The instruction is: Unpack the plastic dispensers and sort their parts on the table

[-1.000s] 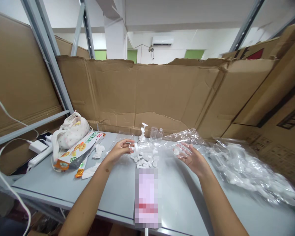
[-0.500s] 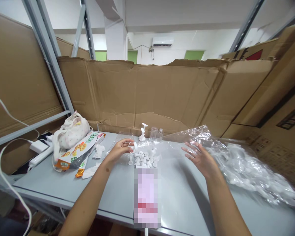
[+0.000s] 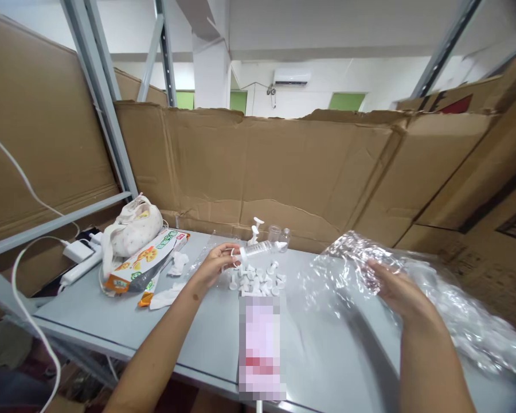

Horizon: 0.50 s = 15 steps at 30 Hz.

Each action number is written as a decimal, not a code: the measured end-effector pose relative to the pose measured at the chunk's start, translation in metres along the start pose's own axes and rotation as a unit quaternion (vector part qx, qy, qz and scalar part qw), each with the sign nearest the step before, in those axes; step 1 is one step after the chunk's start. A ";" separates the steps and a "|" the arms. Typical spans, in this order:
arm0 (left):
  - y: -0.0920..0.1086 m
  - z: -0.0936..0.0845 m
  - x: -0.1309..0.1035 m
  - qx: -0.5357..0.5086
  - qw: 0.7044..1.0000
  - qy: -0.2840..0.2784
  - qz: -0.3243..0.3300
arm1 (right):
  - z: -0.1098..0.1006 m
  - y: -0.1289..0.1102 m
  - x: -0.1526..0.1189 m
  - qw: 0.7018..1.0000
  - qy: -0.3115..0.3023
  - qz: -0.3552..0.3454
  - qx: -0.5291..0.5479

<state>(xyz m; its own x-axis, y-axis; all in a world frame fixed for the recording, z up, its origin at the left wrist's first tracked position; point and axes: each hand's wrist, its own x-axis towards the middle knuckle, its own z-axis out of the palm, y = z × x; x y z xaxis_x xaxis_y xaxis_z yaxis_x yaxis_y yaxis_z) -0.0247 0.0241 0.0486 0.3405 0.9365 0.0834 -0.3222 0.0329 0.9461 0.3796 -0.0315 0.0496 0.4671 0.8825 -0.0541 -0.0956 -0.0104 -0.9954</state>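
Observation:
My left hand [image 3: 218, 265] is closed around the end of a clear plastic syringe [image 3: 258, 249] with printed marks and a white tip pointing right. Below the syringe lies a pile of small white plastic parts [image 3: 258, 280]. At the right, my right hand [image 3: 393, 287] is closed on a crumpled clear plastic bag [image 3: 348, 258]; film partly covers its blurred fingertips. Behind the pile stand a white plastic piece [image 3: 255, 230], a clear tube [image 3: 274, 233] and a small clear bottle [image 3: 286, 236].
A blurred-out pink item [image 3: 262, 344] lies at the front of the grey table [image 3: 206, 344]. Clear bags of white parts [image 3: 477, 315] fill the right side. On the left are a printed box [image 3: 150, 258], a cloth bag [image 3: 135, 229], tissues [image 3: 167, 296] and a power strip [image 3: 79, 269]. Cardboard [image 3: 275, 166] walls the back.
My right hand has moved right, drawing the plastic film away from the syringe and closing from spread fingers. My left hand still holds the syringe. The view has shifted slightly.

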 end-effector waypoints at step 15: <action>-0.018 0.009 0.002 -0.027 0.999 -0.037 -0.008 | 0.068 0.023 -0.008 0.793 0.057 -0.107 -0.598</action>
<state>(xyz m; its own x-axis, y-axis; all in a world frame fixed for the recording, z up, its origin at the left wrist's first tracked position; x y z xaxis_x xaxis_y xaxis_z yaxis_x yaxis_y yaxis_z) -0.0102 0.0227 0.0347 0.4104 0.9071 0.0930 -0.3624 0.0686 0.9295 0.3137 -0.0067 0.0327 0.4440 0.8763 0.1868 0.8652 -0.3652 -0.3436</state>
